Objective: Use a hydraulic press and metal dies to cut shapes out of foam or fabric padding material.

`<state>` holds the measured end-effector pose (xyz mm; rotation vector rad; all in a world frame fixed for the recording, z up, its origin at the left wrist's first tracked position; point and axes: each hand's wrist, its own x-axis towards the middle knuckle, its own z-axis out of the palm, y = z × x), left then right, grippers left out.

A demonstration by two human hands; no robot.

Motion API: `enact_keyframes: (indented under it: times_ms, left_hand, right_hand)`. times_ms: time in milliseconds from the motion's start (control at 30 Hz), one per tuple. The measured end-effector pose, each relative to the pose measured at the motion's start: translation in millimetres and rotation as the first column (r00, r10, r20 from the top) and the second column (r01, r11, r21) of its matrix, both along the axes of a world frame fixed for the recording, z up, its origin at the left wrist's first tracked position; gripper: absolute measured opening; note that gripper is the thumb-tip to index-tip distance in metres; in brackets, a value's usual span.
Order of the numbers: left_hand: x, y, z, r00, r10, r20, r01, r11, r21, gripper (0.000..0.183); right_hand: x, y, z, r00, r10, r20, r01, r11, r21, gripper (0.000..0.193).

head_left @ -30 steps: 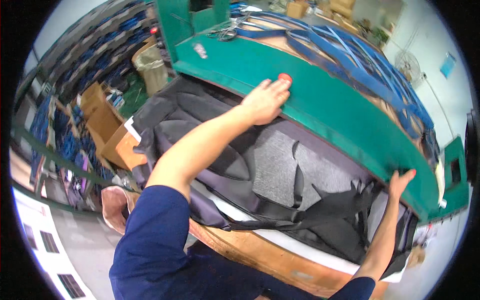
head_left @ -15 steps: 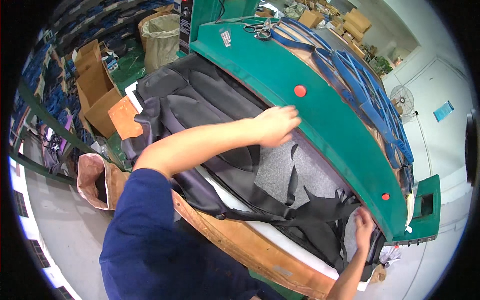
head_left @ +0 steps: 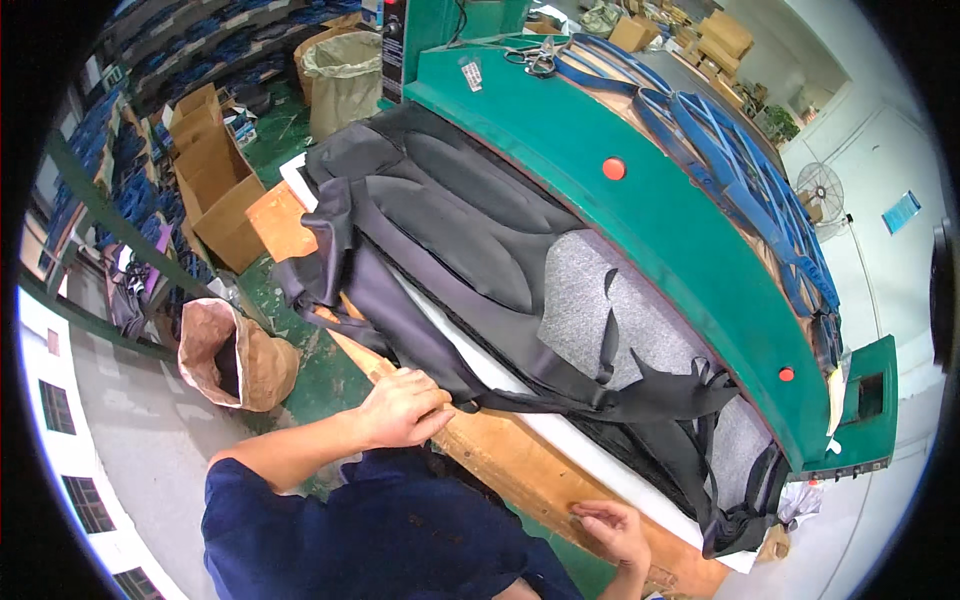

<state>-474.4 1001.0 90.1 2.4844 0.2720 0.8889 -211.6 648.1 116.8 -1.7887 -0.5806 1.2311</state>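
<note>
Black fabric [head_left: 440, 190], with padded-looking oval shapes, lies across the bed of a green machine [head_left: 520, 110]. A grey felt-like sheet [head_left: 580, 290] shows beside it, with loose black strips over its near end. Along the near side runs a wooden board [head_left: 510, 460], and a white layer [head_left: 570, 445] sits just behind it. My left hand [head_left: 405, 408] is closed at the board's left part, next to the drooping fabric edge; what its curled fingers hold, if anything, is hidden. Over the board's right part, my right hand [head_left: 615, 532] is open, fingers loosely bent.
Two red buttons [head_left: 614, 169] are on the machine's green beam. Blue straps [head_left: 700, 150] and scissors [head_left: 535, 60] lie on top. To the left stand a brown paper sack [head_left: 270, 365], a cardboard box [head_left: 215, 190] and loaded shelves [head_left: 130, 230]; a fabric bin [head_left: 345, 90] is behind.
Both hands have drawn back toward me: the left from the beam's edge to the wooden board, the right from the far right end of the fabric to the board. The view has shifted slightly.
</note>
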Motion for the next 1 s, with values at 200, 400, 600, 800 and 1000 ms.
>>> enact_keyframes:
  times_ms: [200, 400, 600, 800, 1000]
  left_hand:
    - [1, -10, -38, 0.985, 0.144, 0.094, -0.156, 0.978, 0.141, 0.009]
    - [0, -13, -47, 0.988, 0.135, 0.076, -0.146, 0.975, 0.165, 0.020]
    - [-1, -11, -50, 0.991, 0.084, 0.100, -0.098, 0.986, 0.137, 0.025]
    - [-6, -3, -56, 0.999, -0.004, 0.051, 0.000, 0.996, 0.087, 0.020]
    - [-8, -2, -55, 0.995, -0.054, 0.085, 0.048, 0.996, 0.074, 0.017]
  right_hand:
    - [-36, 18, -13, 0.984, 0.013, 0.175, -0.006, 0.999, -0.040, 0.019]
    - [-64, 21, -42, 0.728, -0.112, 0.677, 0.004, 0.987, 0.160, 0.009]
    - [-101, 23, -45, 0.287, -0.145, 0.947, 0.058, 0.989, 0.134, 0.015]
    - [-107, 26, -40, 0.261, -0.081, 0.962, 0.100, 0.993, 0.056, 0.022]
    - [-109, 27, -47, 0.312, -0.108, 0.944, 0.209, 0.977, 0.042, 0.021]
